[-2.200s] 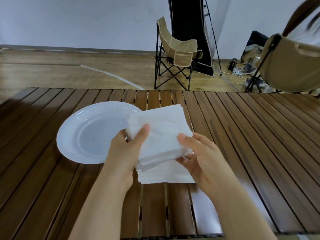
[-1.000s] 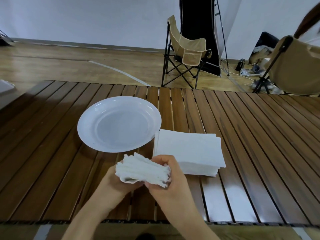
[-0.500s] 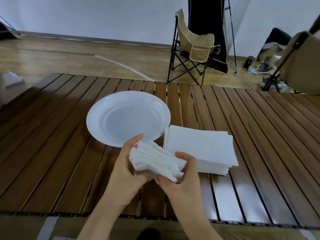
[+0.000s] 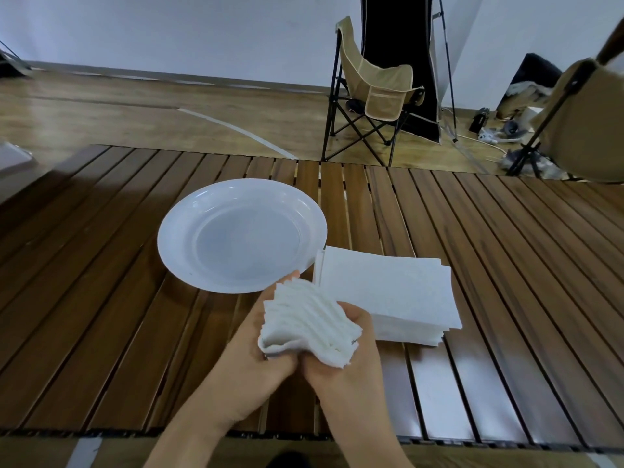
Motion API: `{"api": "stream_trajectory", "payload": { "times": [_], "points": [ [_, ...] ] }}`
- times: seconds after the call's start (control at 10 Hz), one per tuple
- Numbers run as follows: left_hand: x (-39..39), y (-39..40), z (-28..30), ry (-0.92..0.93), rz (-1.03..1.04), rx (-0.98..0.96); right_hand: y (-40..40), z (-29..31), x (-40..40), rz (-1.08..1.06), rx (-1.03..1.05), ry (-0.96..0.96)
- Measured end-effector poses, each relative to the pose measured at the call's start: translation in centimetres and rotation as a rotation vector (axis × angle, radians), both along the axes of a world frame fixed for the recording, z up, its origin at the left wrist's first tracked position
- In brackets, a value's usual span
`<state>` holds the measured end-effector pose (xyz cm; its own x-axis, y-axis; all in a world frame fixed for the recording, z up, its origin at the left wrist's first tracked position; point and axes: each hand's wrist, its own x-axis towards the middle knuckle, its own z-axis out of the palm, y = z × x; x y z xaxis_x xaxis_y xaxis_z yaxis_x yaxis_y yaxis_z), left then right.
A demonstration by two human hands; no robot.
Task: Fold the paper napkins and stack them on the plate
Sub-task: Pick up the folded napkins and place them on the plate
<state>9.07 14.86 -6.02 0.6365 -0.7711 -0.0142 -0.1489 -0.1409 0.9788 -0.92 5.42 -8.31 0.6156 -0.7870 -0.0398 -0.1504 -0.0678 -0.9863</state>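
Note:
A white plate (image 4: 189,231) lies on the slatted wooden table (image 4: 101,298), holding nothing. Right of it rests a flat stack of white paper napkins (image 4: 398,292). In front of the plate both hands hold a bent bundle of napkins (image 4: 304,315), its layered edges fanned upward. My left hand (image 4: 250,359) cups the bundle from the left and below, thumb up beside it. My right hand (image 4: 351,363) grips its right end, fingers curled round the paper.
Beyond the table's far edge stands a tan folding chair (image 4: 371,96) before a black panel (image 4: 398,45). Another tan chair (image 4: 587,123) and floor clutter with cables (image 4: 493,136) are at the far right. A grey object (image 4: 10,160) shows at the left edge.
A batch was lifted off the stack and bent over in both hands. Over the last second the bundle has risen slightly toward the plate, with the grip little changed.

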Motion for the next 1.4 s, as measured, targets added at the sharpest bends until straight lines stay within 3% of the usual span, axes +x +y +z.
{"api": "stream_trajectory", "payload": {
  "times": [0.2,0.4,0.6,0.9,1.1,1.3,1.4],
  "points": [
    [1.1,0.1,0.4,-0.030,-0.079,-0.025,-0.8,1.0,-0.2,0.189,0.042,0.098],
    [1.6,0.5,0.4,-0.019,-0.115,-0.005,-2.1,1.8,-1.2,0.227,0.038,0.071],
    [2.1,0.6,-0.1,-0.063,-0.070,0.042,-2.8,2.1,-1.2,0.297,0.080,0.206],
    [2.3,0.8,1.6,-0.052,0.014,0.101,-3.8,3.4,-1.5,0.319,0.087,0.241],
    [2.0,0.9,3.2,0.173,-0.034,0.111,-5.3,5.4,-2.3,0.257,0.188,0.165],
    [1.6,0.1,3.1,0.483,0.120,0.000,-5.3,5.2,-1.9,0.161,0.540,0.033],
    [1.4,-0.1,3.2,0.530,0.130,0.048,-5.1,5.0,-1.7,0.127,0.585,0.017]
  ]
}}
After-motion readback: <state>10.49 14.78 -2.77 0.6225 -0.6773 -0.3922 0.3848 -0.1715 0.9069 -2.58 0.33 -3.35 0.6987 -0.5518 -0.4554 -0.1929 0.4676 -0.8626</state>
